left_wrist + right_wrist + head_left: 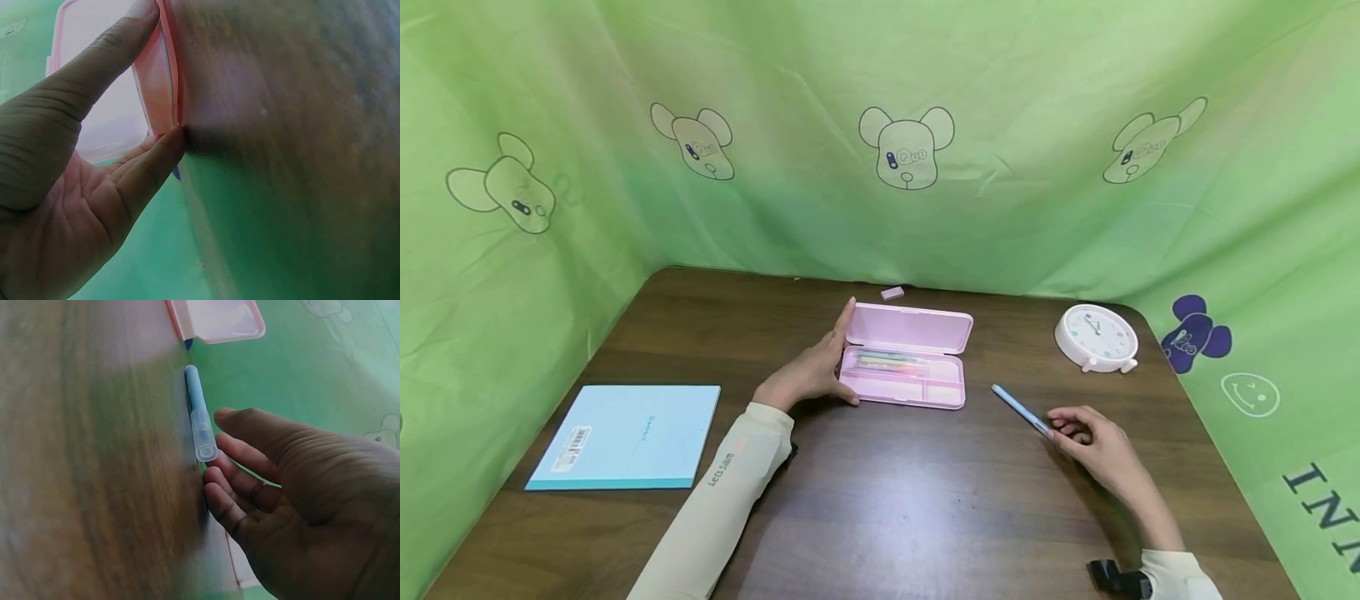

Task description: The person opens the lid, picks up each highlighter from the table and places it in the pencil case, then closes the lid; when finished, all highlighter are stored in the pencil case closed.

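Observation:
A pink pencil case [943,395] lies with its lid raised, several slim pens [889,363] in its back compartment. My left hand [811,371] holds its left end, thumb at the front edge and fingers up by the lid; the left wrist view shows thumb and fingertips on the case wall [155,94]. To the right lies a light blue pen [1021,408] on the table. My right hand [1097,446] is at its near end, fingers loosely bent. In the right wrist view the thumb stands slightly apart from the pen [199,406]; whether a fingertip touches it is unclear.
A light blue notebook [625,437] lies on the left of the brown table [880,517]. Behind the case is a small pink eraser [892,293]. A white round clock [1097,337] sits at the back right. Green cloth [790,225] surrounds the table's back and sides.

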Tool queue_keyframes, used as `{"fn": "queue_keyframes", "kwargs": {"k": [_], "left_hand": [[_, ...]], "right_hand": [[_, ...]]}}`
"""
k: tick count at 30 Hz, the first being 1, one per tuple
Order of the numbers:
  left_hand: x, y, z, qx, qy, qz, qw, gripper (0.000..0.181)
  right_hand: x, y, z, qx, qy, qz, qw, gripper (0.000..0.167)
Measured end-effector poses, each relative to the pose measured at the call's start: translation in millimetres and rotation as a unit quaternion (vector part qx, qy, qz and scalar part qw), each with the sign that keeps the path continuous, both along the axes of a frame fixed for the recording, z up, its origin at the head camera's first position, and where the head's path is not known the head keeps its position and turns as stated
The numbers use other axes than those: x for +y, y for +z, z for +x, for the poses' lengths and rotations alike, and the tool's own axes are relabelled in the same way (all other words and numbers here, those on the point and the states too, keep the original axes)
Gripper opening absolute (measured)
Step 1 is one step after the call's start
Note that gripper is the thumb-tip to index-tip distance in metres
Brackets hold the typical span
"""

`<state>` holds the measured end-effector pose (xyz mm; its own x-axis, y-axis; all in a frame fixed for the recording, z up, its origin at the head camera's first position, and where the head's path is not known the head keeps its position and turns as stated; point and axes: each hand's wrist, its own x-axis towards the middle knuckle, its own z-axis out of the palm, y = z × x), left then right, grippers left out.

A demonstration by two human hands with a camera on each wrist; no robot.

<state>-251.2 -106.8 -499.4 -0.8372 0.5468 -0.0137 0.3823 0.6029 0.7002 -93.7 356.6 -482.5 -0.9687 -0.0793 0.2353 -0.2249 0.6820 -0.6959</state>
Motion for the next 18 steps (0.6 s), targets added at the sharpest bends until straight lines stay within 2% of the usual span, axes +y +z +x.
{"fn": "queue_keyframes", "kwargs": {"k": [1,6,7,10,11,13,14,15,16,17,18], "left_hand": [[-0.3,-5.6,-3.7,0.006,-0.001,-0.001,1.0000,0.168],[2.8,15.9,7.5,-0.008,-0.001,-0.004,1.0000,0.166],[4.5,26.1,12.8,-0.017,0.003,-0.008,0.9998,0.166],[5.5,30.2,16.4,-0.020,0.005,-0.009,0.9997,0.165],[4.0,25.1,14.4,-0.009,0.002,-0.007,0.9999,0.165],[6.1,35.4,20.1,-0.021,0.003,-0.008,0.9997,0.163],[5.8,35.3,20.7,-0.018,0.002,-0.005,0.9998,0.163],[6.7,42.7,25.3,-0.020,0.001,-0.006,0.9998,0.161],[4.8,37.5,23.1,-0.010,-0.003,-0.003,0.9999,0.161],[4.7,37.5,23.1,-0.010,-0.004,-0.001,0.9999,0.161],[6.2,43.5,26.1,-0.020,-0.001,-0.001,0.9998,0.160]], "right_hand": [[0,0.3,0.2,0.000,0.001,0.002,1.0000,0.022],[0,2.1,0.8,-0.001,0.006,0.023,0.9997,0.019],[0,2.2,0.9,-0.002,0.006,0.027,0.9996,0.018],[1,1.3,1.0,-0.009,0.004,0.039,0.9992,0.017],[1,1.0,0.9,-0.011,0.003,0.042,0.9991,0.016],[1,0.5,1.0,-0.017,0.001,0.045,0.9988,0.015],[1,0.4,1.0,-0.019,0.000,0.047,0.9987,0.015],[1,1.0,1.1,-0.020,-0.001,0.049,0.9986,0.015],[1,1.5,1.0,-0.018,0.000,0.049,0.9987,0.014],[0,1.8,0.7,-0.014,0.000,0.048,0.9987,0.014],[0,2.0,0.4,-0.010,0.000,0.047,0.9988,0.014]]}}
